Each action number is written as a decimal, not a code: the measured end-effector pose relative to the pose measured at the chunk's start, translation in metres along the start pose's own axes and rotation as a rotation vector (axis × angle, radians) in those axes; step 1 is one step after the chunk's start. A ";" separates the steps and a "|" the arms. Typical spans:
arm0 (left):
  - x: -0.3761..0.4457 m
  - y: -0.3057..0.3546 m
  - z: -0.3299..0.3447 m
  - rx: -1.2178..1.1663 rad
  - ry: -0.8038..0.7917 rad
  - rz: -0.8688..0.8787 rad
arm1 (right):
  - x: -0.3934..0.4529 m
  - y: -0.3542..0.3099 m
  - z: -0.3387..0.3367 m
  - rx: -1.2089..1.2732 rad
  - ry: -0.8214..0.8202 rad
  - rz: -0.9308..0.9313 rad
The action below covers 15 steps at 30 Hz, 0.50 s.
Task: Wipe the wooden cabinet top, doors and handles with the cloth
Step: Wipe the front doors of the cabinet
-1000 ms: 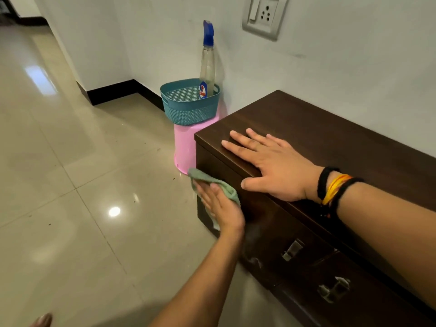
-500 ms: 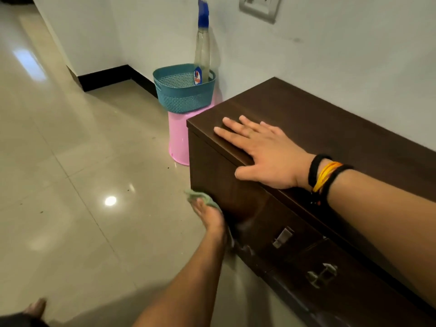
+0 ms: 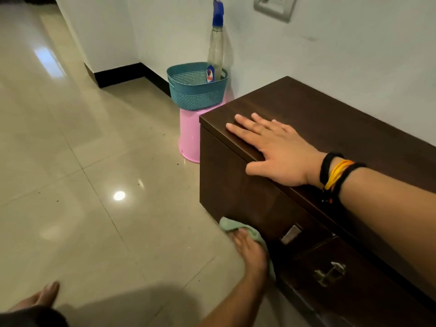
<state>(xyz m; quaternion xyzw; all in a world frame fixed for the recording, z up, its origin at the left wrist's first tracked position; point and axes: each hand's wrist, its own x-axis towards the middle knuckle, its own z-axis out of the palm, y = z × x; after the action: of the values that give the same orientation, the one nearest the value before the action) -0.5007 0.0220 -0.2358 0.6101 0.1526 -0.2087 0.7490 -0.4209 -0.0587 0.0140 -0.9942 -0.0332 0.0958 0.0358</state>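
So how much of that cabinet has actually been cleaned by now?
Nothing shows as finished; the wood looks alike everywhere. In hand: the left hand presses the green cloth against the lower part of the near door, beside its metal handle. The right hand lies flat on the cabinet top, without a cloth. Probably left: both handles, the second door and perhaps the top.

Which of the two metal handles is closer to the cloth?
The left handle, just beside the cloth; the other handle sits farther right.
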 end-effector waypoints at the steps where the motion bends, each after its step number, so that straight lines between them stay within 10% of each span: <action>1: -0.015 0.010 0.004 0.010 0.000 0.039 | 0.000 0.000 0.000 0.004 -0.001 0.000; 5: 0.059 0.050 0.001 0.053 0.146 0.316 | 0.003 0.000 0.001 0.022 0.006 -0.001; 11: 0.012 -0.001 0.005 -0.017 0.118 0.015 | 0.001 0.002 0.002 0.029 0.030 -0.008; 15: 0.015 0.031 0.004 0.220 0.017 0.540 | 0.001 0.001 0.003 0.042 0.026 -0.012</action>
<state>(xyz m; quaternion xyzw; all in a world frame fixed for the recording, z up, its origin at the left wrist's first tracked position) -0.4725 0.0219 -0.2162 0.7080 -0.0330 -0.0119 0.7054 -0.4201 -0.0595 0.0104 -0.9942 -0.0365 0.0836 0.0575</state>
